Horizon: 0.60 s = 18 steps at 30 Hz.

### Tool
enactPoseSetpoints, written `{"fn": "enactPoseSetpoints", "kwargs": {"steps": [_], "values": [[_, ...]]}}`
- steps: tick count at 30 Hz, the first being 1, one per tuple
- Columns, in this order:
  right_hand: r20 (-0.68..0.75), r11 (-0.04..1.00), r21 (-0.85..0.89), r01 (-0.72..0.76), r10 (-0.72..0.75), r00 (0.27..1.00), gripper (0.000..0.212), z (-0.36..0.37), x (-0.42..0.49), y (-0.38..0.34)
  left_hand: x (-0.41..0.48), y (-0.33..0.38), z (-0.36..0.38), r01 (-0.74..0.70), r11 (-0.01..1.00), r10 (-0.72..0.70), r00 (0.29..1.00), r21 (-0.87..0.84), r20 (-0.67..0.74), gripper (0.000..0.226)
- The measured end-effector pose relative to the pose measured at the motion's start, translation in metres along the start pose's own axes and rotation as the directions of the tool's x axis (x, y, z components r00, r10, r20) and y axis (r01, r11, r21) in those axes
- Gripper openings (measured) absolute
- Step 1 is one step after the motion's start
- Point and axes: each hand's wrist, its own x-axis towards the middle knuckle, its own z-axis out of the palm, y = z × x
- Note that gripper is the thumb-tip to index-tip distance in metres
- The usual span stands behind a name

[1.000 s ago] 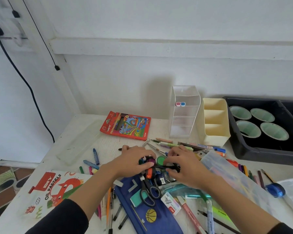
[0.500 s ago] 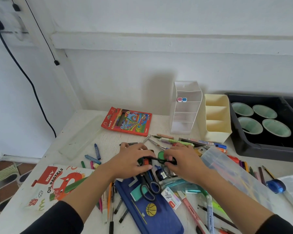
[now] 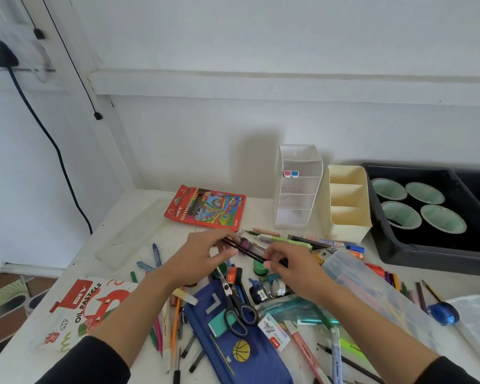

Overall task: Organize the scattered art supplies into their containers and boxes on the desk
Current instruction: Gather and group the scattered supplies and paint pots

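Desk colours
Red pencil box with multicolour swirls; cream organizer; black tray; navy pencil case with yellow basketball print.

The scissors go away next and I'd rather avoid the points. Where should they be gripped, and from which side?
Grip the scissors by the black handle loops, coming down from the near side. They lie flat on the blue pencil case, blades closed and pointing away toward the clutter, loops nearest and uncovered. Both the left hand and right hand hold black pens now.
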Motion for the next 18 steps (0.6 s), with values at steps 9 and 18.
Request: {"fn": "enactPoseSetpoints", "kwargs": {"steps": [9,18], "values": [[0.059,0.806,0.581,-0.111,0.095,0.994,0.011,-0.026,-0.004,-0.02,0.032,0.058,-0.023,-0.048,0.949,-0.01,0.983,-0.312,-0.182,0.016],[-0.055,0.744,0.658,-0.117,0.202,0.978,0.013,-0.092,-0.025,0.003,0.051,0.057,0.002,0.099,0.963,-0.087,0.995,-0.252,0.057,0.009]]}}
